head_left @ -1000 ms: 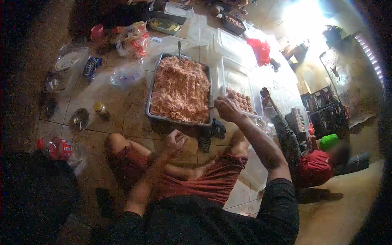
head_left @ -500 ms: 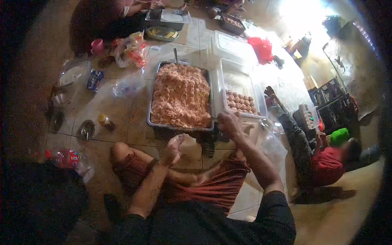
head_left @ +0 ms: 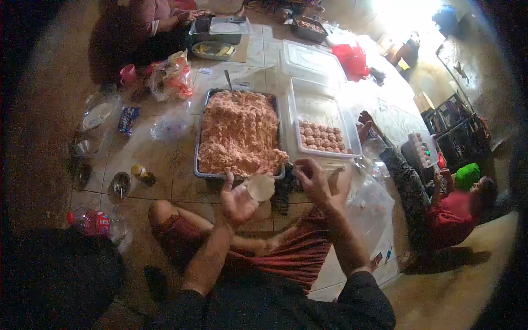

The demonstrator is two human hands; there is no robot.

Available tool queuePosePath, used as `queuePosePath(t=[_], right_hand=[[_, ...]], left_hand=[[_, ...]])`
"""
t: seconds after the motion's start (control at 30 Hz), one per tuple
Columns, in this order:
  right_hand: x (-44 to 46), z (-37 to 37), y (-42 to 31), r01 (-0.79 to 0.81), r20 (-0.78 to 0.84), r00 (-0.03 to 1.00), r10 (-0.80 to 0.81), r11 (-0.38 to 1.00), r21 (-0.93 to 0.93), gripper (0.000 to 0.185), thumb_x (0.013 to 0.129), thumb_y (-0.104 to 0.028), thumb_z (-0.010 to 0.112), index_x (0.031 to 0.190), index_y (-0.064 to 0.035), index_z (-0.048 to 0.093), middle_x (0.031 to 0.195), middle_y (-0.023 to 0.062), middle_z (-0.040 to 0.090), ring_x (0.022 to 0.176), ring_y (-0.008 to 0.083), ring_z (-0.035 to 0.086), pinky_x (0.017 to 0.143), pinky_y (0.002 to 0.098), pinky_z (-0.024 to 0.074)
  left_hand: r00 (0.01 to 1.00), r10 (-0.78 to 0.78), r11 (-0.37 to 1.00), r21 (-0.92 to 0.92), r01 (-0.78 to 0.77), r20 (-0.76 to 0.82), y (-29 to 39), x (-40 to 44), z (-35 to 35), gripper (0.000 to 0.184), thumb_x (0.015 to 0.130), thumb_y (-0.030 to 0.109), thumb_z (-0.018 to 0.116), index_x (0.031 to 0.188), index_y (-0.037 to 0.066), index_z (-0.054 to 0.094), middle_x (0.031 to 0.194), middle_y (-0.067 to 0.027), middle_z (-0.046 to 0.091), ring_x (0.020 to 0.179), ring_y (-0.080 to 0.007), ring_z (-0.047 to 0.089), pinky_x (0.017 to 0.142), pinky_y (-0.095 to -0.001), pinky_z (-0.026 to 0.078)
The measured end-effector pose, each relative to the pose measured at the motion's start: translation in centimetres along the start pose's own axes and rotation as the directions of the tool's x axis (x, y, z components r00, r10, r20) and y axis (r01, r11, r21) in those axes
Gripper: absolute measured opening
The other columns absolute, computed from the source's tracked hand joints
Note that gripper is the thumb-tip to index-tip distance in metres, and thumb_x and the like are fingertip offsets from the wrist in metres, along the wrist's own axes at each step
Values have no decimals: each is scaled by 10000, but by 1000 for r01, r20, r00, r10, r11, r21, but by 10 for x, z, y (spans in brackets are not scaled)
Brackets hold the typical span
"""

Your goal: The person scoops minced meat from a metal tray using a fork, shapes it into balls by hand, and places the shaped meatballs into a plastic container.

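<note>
My left hand point(head_left: 237, 203) is turned palm up, with a thin, pale round dumpling wrapper point(head_left: 260, 187) resting on its fingers. Just beyond it, a dark rectangular tray point(head_left: 198, 157) is heaped with pinkish minced filling point(head_left: 237, 132), and a metal spoon handle point(head_left: 228, 80) sticks up at its far edge. My right hand point(head_left: 314, 184) is at the tray's near right corner, fingers pinched together. Whatever they hold is too small to make out. Beyond this hand, a clear plastic container point(head_left: 322, 107) holds rows of round meat-filled dumplings point(head_left: 322, 136).
A plastic lid point(head_left: 311, 60) lies behind the container. A plastic bag point(head_left: 366, 209) is at my right, near a person in red point(head_left: 454, 217). To the left are a small jar point(head_left: 142, 173), a dish point(head_left: 119, 185) and a bottle point(head_left: 91, 221). Another person point(head_left: 159, 22) sits far left.
My left hand has turned palm up and the round wrapper now shows on its fingers. My right hand has lowered slightly, its fingers now pointing toward the tray's corner.
</note>
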State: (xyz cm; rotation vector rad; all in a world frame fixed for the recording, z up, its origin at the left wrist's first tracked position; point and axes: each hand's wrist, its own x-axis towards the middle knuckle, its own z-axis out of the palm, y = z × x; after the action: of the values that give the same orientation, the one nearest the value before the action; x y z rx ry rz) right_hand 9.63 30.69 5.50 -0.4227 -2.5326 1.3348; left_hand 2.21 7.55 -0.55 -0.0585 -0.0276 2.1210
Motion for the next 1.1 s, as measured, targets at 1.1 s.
queuePosePath(t=[1.1], right_hand=[[-64,39,-69,312,370,897,-243,940,-140,263,851,3,615,1098,-86,620,927,120,554,867,345,589,743,404,509]], left_hand=[[985,167,983,-75,-169,-37,38,-25,-40,936,938,740,349,1348,-91,481,1377,-293,525,1304,-435,491,1106,-567,381]])
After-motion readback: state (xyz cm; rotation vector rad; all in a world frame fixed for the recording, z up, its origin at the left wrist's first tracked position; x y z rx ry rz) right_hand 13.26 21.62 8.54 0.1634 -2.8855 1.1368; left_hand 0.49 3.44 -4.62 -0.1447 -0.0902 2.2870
